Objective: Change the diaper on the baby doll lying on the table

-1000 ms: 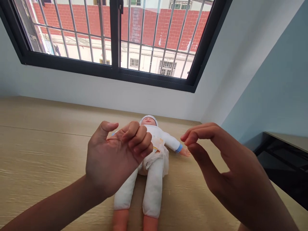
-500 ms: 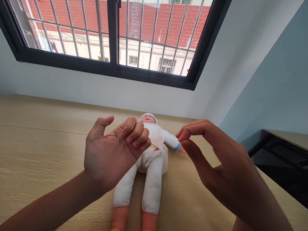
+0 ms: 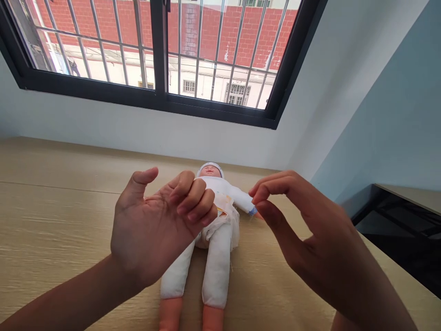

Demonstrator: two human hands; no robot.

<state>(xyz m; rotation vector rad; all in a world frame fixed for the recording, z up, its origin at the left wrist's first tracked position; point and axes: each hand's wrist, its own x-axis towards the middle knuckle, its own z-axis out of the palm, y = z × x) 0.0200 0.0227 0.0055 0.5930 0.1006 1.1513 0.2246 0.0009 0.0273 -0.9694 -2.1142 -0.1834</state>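
Observation:
A baby doll (image 3: 216, 262) in white clothes and a cap lies face up on the wooden surface, its head toward the window. My left hand (image 3: 158, 225) hovers over the doll's body, palm up, with its fingers curled in, its thumb raised and nothing in it. It hides one of the doll's arms and part of its torso. To the right, my right hand (image 3: 306, 230) is pinched, thumb tip against fingertips near the doll's blue cuff. Whether anything sits between those fingertips is too small to make out.
The light wooden surface (image 3: 51, 220) reaches the white wall, above which is a black-framed, barred window (image 3: 161, 96). At the right stands a dark piece of furniture (image 3: 396, 230) with a light top.
My left hand has shifted slightly left and down. The right hand moved a little left, its pinch kept. The whole view has shifted slightly, and the doll lies as before.

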